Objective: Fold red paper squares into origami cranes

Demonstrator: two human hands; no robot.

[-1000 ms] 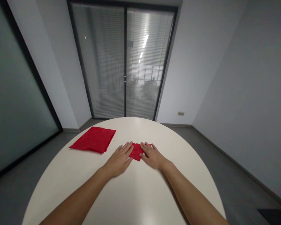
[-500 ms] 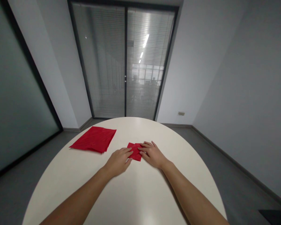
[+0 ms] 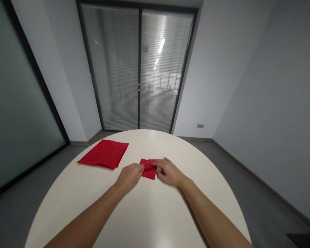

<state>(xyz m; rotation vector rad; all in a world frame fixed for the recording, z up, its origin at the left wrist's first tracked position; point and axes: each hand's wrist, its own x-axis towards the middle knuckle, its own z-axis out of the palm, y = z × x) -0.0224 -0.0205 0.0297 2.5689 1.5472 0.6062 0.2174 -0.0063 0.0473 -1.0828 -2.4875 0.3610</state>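
Note:
A small folded red paper (image 3: 147, 171) lies on the round white table (image 3: 144, 213) in front of me. My left hand (image 3: 129, 175) has its fingers curled and pinches the paper's left edge. My right hand (image 3: 168, 172) pinches the paper's right side with fingers drawn together. Both hands rest on the tabletop, and parts of the paper are hidden under the fingers.
A stack of flat red paper sheets (image 3: 103, 157) lies on the table to the far left. Beyond the table are a glass sliding door with blinds (image 3: 138, 69), grey walls and grey floor.
Both hands went from lying flat on the small red paper to curled, pinching its edges. The left hand drew back slightly, uncovering more of the paper.

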